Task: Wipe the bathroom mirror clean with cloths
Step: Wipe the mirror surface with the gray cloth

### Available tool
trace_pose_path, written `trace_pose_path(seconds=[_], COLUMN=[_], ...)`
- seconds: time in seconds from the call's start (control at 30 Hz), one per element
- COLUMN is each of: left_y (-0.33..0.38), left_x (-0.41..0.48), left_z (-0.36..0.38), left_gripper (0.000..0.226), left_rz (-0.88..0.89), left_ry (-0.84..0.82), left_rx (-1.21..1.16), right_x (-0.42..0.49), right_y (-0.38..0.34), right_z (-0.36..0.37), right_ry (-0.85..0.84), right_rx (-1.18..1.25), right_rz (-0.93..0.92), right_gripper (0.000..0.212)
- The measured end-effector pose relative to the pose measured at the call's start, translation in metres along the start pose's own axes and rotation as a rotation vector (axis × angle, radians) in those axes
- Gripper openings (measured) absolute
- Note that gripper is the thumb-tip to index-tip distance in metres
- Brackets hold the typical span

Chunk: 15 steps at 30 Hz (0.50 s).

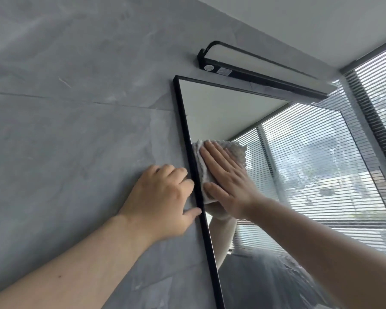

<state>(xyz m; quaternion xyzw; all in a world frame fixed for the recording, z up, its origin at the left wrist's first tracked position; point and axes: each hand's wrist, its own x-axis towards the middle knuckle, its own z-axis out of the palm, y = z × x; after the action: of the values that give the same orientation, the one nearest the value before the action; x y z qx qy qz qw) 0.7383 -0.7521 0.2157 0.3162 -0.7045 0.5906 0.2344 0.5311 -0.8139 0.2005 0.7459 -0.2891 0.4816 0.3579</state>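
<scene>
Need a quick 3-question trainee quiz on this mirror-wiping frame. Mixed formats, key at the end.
1. True or false: the right hand presses a cloth flat on the mirror.
2. The left hand rests on: A) a tap; B) the wall beside the frame; C) a shelf.
3. What is mounted above the mirror?
Key: 1 true; 2 B; 3 a black light bar.

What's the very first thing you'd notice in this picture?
The right hand pressing a white cloth flat on the black-framed mirror, near its left edge. Beside it, the left hand rests on the grey wall, touching the mirror's edge. A black lamp hangs above the mirror.
</scene>
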Motion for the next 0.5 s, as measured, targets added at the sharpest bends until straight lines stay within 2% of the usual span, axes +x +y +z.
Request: trace_pose_path(seconds=[0.07, 0.13, 0.27, 0.3, 0.4, 0.5], left_y=[-0.021, -0.043, -0.071, -0.072, -0.071, -0.067], left_x=[0.016, 0.032, 0.067, 0.072, 0.074, 0.070], left_z=[-0.004, -0.011, -0.033, -0.035, -0.031, -0.024], left_gripper=[0.054, 0.064, 0.112, 0.121, 0.135, 0.135], left_rz=[0.023, -0.003, -0.089, -0.096, -0.092, -0.085], left_ry=[0.043, 0.061, -0.283, -0.316, -0.246, -0.224], left_rx=[-0.033, 0.005, 0.173, 0.193, 0.225, 0.232], right_x=[-0.001, -0.001, 0.004, 0.007, 0.025, 0.056], right_y=[0.002, 0.002, 0.002, 0.003, 0.006, 0.012], right_z=[0.001, 0.002, -0.004, -0.006, -0.010, -0.014], right_ry=[0.017, 0.025, -0.028, -0.040, -0.060, -0.032], right_rx=[0.025, -0.016, -0.093, -0.097, -0.098, -0.075], right_rz=[0.001, -0.004, -0.025, -0.030, -0.027, -0.012], right_gripper=[0.071, 0.071, 0.073, 0.073, 0.074, 0.074])
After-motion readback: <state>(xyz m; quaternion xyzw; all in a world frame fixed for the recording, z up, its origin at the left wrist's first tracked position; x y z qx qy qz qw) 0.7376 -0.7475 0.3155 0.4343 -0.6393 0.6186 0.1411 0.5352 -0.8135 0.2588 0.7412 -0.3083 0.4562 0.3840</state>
